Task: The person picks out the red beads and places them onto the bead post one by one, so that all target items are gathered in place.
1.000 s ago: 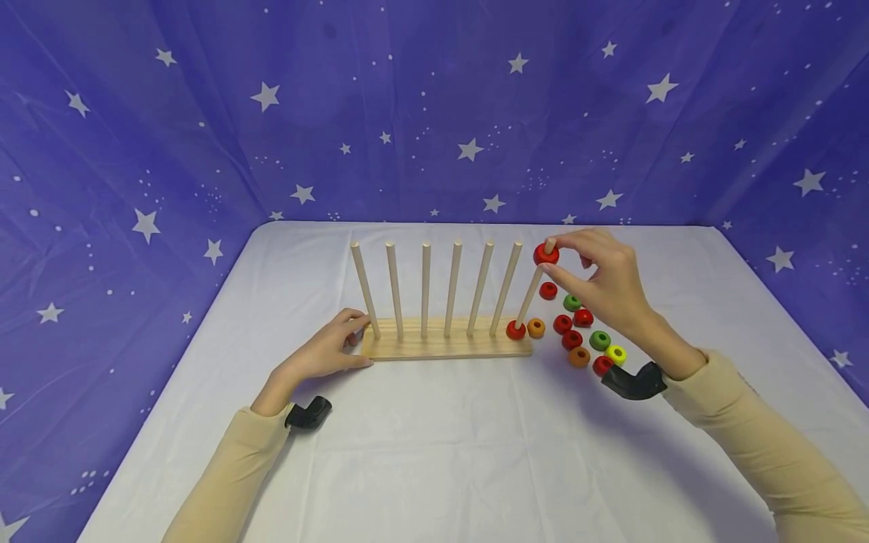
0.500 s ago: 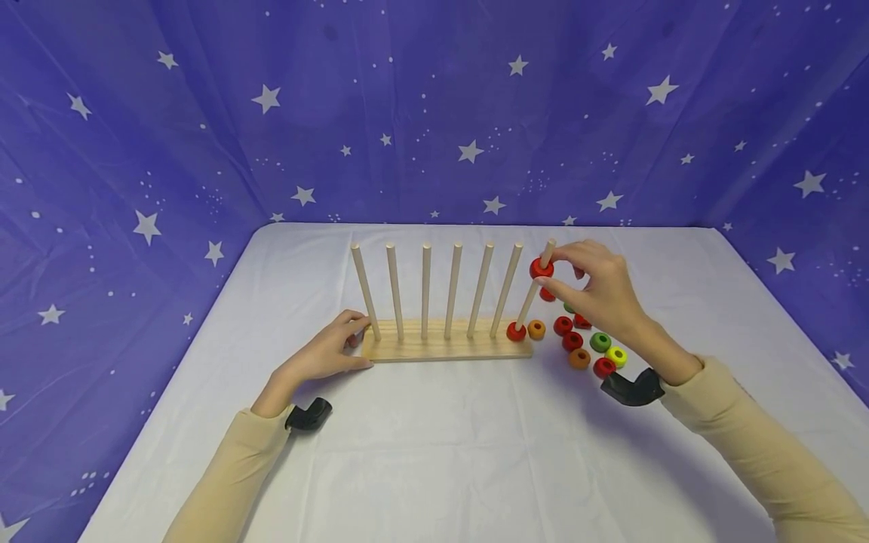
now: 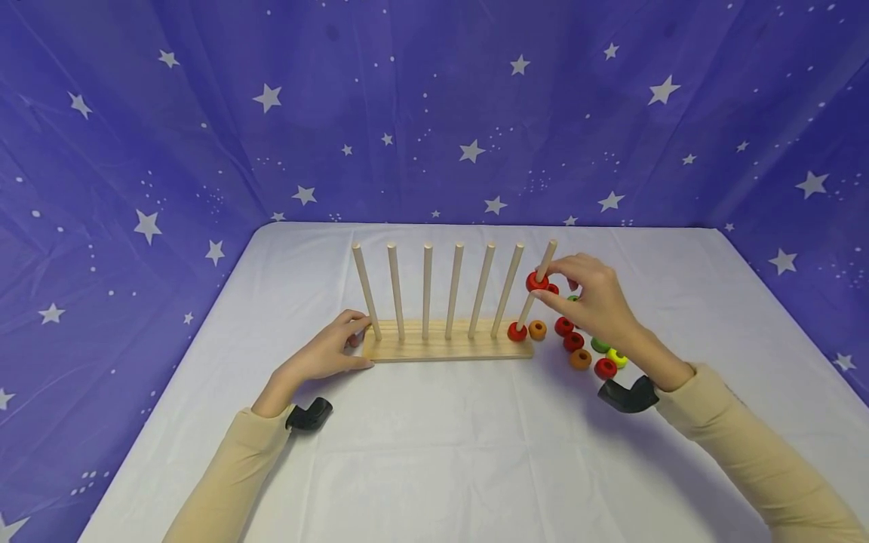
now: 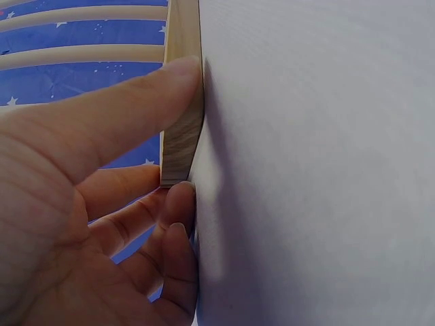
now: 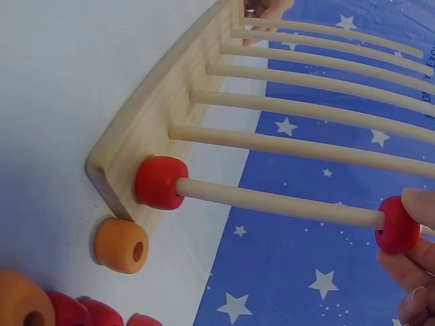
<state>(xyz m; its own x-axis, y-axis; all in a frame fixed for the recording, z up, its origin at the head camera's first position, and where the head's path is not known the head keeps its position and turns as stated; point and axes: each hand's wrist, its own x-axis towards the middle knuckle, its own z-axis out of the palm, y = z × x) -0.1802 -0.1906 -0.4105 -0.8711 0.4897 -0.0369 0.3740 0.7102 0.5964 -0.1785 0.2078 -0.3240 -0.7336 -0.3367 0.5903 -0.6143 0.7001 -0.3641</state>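
Observation:
A wooden peg board [image 3: 441, 348] with a row of several upright pegs stands on the table. At its left end my left hand [image 3: 329, 348] grips the base, thumb on the front edge and fingers at the end, as the left wrist view shows. My right hand [image 3: 592, 298] pinches a red bead [image 3: 536, 282] between thumb and fingers. That bead is threaded on the rightmost peg, partway down from the top. Another red bead [image 5: 162, 183] sits at the foot of the same peg, on the base. The other pegs carry no beads.
An orange bead [image 3: 538, 329] lies by the base's right end. Farther right are several loose red, green, orange and yellow beads [image 3: 617, 357], some hidden behind my right hand. A purple star-patterned cloth [image 3: 434, 113] hangs behind the white table [image 3: 434, 452].
My right hand has moved down along the rightmost peg, bringing the red bead from near the top to lower on it. My left hand has stayed on the base.

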